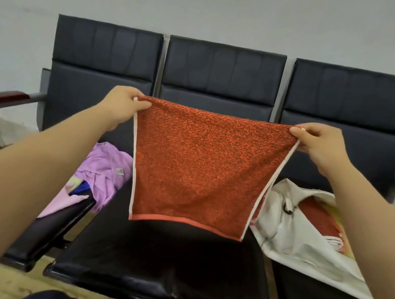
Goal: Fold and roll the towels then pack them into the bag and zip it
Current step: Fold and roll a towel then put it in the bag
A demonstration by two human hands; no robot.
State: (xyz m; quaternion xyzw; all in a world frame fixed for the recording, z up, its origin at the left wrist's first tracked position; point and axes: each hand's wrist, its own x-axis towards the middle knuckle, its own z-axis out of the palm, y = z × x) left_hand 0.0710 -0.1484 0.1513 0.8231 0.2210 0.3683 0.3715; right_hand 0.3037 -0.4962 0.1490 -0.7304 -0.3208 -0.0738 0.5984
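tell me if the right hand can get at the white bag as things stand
Probably yes: the white bag lies open just below the right hand with nothing between, but that hand is busy pinching a corner of the orange towel.

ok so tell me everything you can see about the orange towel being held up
The orange towel is a mottled orange-red cloth that looks like terry, with pale trim down both side edges and a plain orange band along the bottom hem. It hangs spread open in the air, its top edge sagging slightly. The left hand pinches its top left corner and the right hand pinches its top right corner. Its lower edge hangs above the black seat.
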